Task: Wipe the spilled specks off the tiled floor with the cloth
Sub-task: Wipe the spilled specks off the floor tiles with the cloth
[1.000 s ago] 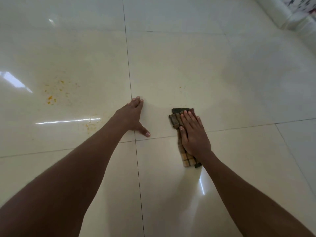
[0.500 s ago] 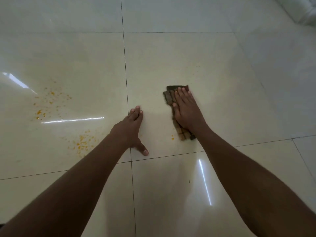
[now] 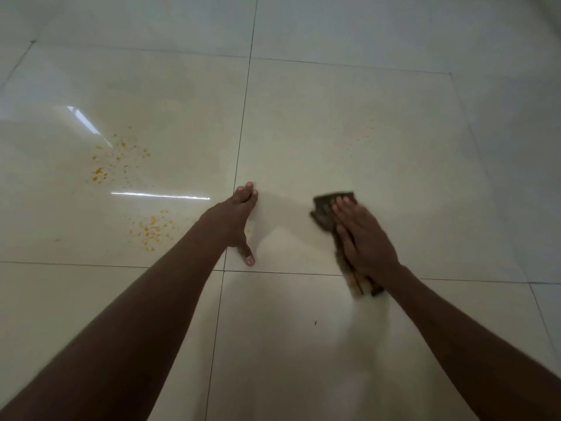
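Right hand, fingers flat, presses one dark checked folded cloth onto glossy cream tiled floor at 4 o'clock | left hand splayed, empty, centre | two orange speck patches, 9 o'clock.

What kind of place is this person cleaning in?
Probably an indoor room, perhaps in a home: large glossy tiled floor, orange specks spilled on it, and a checked cloth pressed flat under the right hand.
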